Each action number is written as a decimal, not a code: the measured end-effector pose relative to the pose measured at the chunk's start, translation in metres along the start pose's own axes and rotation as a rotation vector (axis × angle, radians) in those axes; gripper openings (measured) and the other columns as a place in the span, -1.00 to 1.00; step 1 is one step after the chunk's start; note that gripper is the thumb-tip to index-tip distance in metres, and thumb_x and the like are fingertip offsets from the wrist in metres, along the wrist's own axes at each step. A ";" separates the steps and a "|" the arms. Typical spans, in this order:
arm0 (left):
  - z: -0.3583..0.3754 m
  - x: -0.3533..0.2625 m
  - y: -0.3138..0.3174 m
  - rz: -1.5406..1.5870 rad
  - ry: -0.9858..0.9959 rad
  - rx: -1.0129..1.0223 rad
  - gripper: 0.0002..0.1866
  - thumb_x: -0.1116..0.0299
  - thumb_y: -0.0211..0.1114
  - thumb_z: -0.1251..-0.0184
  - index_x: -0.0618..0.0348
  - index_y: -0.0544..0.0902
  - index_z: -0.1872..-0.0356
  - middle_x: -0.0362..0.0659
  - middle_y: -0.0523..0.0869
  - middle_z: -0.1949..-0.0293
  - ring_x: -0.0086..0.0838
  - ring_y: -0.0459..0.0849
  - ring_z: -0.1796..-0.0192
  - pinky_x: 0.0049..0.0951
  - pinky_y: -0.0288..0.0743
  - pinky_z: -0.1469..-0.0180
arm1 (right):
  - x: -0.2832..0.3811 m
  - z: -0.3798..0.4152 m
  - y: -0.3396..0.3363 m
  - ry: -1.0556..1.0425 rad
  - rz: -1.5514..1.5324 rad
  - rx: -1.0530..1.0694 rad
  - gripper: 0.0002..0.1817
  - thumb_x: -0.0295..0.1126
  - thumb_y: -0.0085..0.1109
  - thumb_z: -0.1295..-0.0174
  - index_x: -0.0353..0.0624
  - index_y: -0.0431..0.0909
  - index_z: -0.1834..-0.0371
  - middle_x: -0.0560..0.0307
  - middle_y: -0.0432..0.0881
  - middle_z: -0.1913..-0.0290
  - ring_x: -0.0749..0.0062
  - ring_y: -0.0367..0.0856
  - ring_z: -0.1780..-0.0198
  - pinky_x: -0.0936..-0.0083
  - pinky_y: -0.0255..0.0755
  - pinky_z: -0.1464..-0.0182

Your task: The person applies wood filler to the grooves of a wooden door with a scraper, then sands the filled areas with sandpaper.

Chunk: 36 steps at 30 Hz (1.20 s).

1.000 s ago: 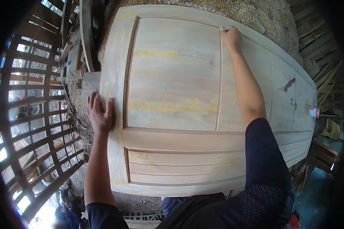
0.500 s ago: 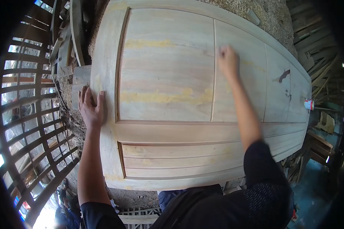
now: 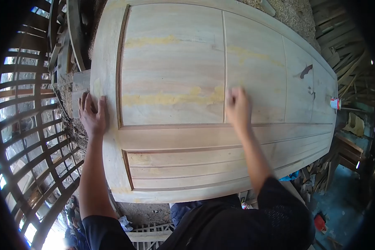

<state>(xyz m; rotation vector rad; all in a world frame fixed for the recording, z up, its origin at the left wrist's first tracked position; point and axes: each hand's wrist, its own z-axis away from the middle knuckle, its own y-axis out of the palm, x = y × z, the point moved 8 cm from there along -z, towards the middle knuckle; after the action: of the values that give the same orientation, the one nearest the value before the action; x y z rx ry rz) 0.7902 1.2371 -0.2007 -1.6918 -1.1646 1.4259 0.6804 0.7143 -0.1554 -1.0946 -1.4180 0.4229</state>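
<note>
A large pale wooden door (image 3: 171, 137) lies flat in front of me, with recessed panels and yellowish filler streaks (image 3: 166, 99). My left hand (image 3: 92, 116) rests on its left edge, fingers spread and lying over the border. Over the vertical moulding (image 3: 225, 62) between two panels is my right hand (image 3: 239, 106), closed and blurred by motion. Whatever its fingers may hold is hidden. Dark marks (image 3: 306, 71) show on the panel farther right.
A small tin (image 3: 335, 103) stands at the door's right end. Wood shavings (image 3: 293, 16) and stacked boards (image 3: 341, 29) lie beyond the far side. A slatted wooden lattice (image 3: 29, 121) runs along the left. On the floor at lower right is a red object (image 3: 320, 223).
My right hand has moved down along the moulding, toward my body, still closed. My left hand stays on the door's edge. The whole view has shifted slightly.
</note>
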 end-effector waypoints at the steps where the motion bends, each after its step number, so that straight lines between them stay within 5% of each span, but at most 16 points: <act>1: -0.001 0.001 0.001 -0.002 -0.008 0.005 -0.30 -0.13 0.36 -0.50 0.31 0.64 -0.37 0.17 0.57 -0.48 0.21 0.37 -0.60 0.08 0.19 -0.63 | 0.004 0.023 -0.005 0.000 0.002 0.010 -0.82 -0.39 0.34 -0.42 -0.21 0.54 0.28 -0.12 0.68 0.44 -0.12 0.74 0.35 0.07 0.58 0.26; 3: -0.002 -0.001 0.000 0.082 -0.011 0.022 -0.30 -0.12 0.36 -0.50 0.31 0.64 -0.37 0.18 0.58 -0.47 0.20 0.38 -0.59 0.08 0.19 -0.63 | -0.003 0.056 -0.010 0.165 0.068 0.040 -0.81 -0.39 0.37 -0.41 -0.22 0.55 0.28 -0.13 0.70 0.41 -0.11 0.75 0.34 0.10 0.58 0.26; 7: -0.004 -0.001 0.003 0.028 0.014 0.018 -0.31 -0.12 0.37 -0.50 0.33 0.66 -0.33 0.18 0.58 -0.46 0.18 0.39 -0.59 0.05 0.21 -0.62 | 0.006 -0.096 0.020 -0.035 0.157 -0.075 -0.79 -0.36 0.32 -0.44 -0.24 0.54 0.28 -0.14 0.73 0.39 -0.09 0.78 0.30 0.11 0.59 0.25; 10: -0.003 -0.002 -0.002 0.079 -0.001 0.011 -0.30 -0.13 0.37 -0.49 0.38 0.67 -0.30 0.19 0.60 -0.43 0.16 0.43 -0.55 0.03 0.25 -0.59 | 0.006 -0.088 0.013 -0.020 0.134 -0.021 -0.77 -0.34 0.32 -0.44 -0.26 0.54 0.28 -0.14 0.74 0.40 -0.09 0.78 0.31 0.13 0.58 0.26; 14: -0.006 -0.007 -0.003 0.061 0.047 -0.031 -0.32 -0.09 0.40 -0.48 0.41 0.68 -0.26 0.18 0.64 -0.37 0.15 0.52 -0.45 0.01 0.34 -0.52 | -0.002 0.060 -0.013 0.123 -0.157 -0.073 -0.80 -0.36 0.34 -0.42 -0.26 0.59 0.30 -0.13 0.74 0.43 -0.07 0.78 0.33 0.17 0.57 0.27; 17: -0.001 -0.009 -0.006 0.088 0.051 -0.015 -0.33 -0.08 0.41 -0.48 0.41 0.68 -0.25 0.19 0.65 -0.35 0.15 0.55 -0.42 0.00 0.38 -0.48 | 0.007 -0.007 -0.002 0.120 0.075 0.020 -0.81 -0.36 0.34 -0.42 -0.24 0.61 0.26 -0.14 0.74 0.41 -0.12 0.77 0.31 0.14 0.58 0.25; 19: -0.005 -0.011 -0.005 0.113 0.033 -0.034 -0.33 -0.07 0.42 -0.48 0.42 0.69 -0.25 0.19 0.65 -0.35 0.16 0.55 -0.41 -0.01 0.39 -0.47 | 0.011 -0.081 0.013 0.000 0.088 -0.120 -0.82 -0.35 0.32 -0.43 -0.25 0.61 0.23 -0.15 0.73 0.41 -0.19 0.76 0.31 0.10 0.57 0.24; 22: -0.005 -0.005 -0.004 0.101 0.019 -0.025 -0.33 -0.07 0.41 -0.48 0.41 0.69 -0.25 0.20 0.66 -0.34 0.14 0.55 -0.42 0.00 0.39 -0.47 | 0.008 -0.058 0.008 -0.039 0.091 -0.075 -0.79 -0.32 0.31 -0.45 -0.26 0.60 0.23 -0.15 0.73 0.39 -0.22 0.75 0.28 0.08 0.58 0.22; 25: -0.002 0.000 -0.002 0.025 0.080 -0.079 -0.32 -0.10 0.40 -0.48 0.41 0.69 -0.26 0.19 0.67 -0.33 0.11 0.56 -0.41 -0.03 0.41 -0.45 | -0.009 0.067 -0.010 0.184 -0.046 -0.005 -0.78 -0.32 0.33 -0.46 -0.24 0.58 0.25 -0.10 0.73 0.38 -0.11 0.74 0.32 0.11 0.58 0.22; 28: -0.005 -0.012 -0.007 0.109 0.015 -0.005 -0.31 -0.09 0.40 -0.47 0.41 0.68 -0.26 0.20 0.67 -0.32 0.12 0.57 -0.39 -0.03 0.42 -0.44 | 0.006 0.019 -0.005 0.180 0.077 0.026 -0.82 -0.37 0.34 -0.44 -0.23 0.58 0.26 -0.09 0.71 0.42 -0.06 0.75 0.34 0.10 0.57 0.22; 31: -0.004 -0.009 -0.006 -0.001 0.097 -0.046 -0.32 -0.08 0.40 -0.48 0.40 0.68 -0.27 0.19 0.67 -0.32 0.11 0.58 -0.37 -0.04 0.43 -0.42 | 0.009 -0.109 0.023 -0.011 0.137 -0.107 -0.85 -0.42 0.32 -0.40 -0.21 0.57 0.30 -0.15 0.71 0.40 -0.22 0.73 0.29 0.02 0.57 0.21; 34: -0.004 -0.010 -0.006 0.097 0.007 0.002 -0.33 -0.08 0.40 -0.48 0.39 0.68 -0.28 0.19 0.66 -0.35 0.12 0.55 -0.42 -0.02 0.39 -0.48 | 0.014 -0.093 0.019 -0.037 0.104 -0.111 -0.85 -0.42 0.31 -0.39 -0.21 0.55 0.30 -0.18 0.71 0.39 -0.29 0.70 0.29 -0.03 0.55 0.21; 36: -0.002 -0.004 -0.004 0.063 0.041 -0.022 -0.32 -0.09 0.40 -0.48 0.39 0.67 -0.28 0.18 0.64 -0.38 0.14 0.53 -0.46 0.00 0.35 -0.51 | 0.005 -0.002 0.005 0.084 0.015 -0.067 -0.85 -0.43 0.31 -0.39 -0.23 0.54 0.28 -0.19 0.70 0.40 -0.27 0.72 0.30 -0.03 0.56 0.22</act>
<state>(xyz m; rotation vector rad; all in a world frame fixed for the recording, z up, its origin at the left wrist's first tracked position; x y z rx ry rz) 0.7910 1.2356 -0.1952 -1.7784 -1.1174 1.4148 0.6851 0.7196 -0.1562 -1.1651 -1.3582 0.3381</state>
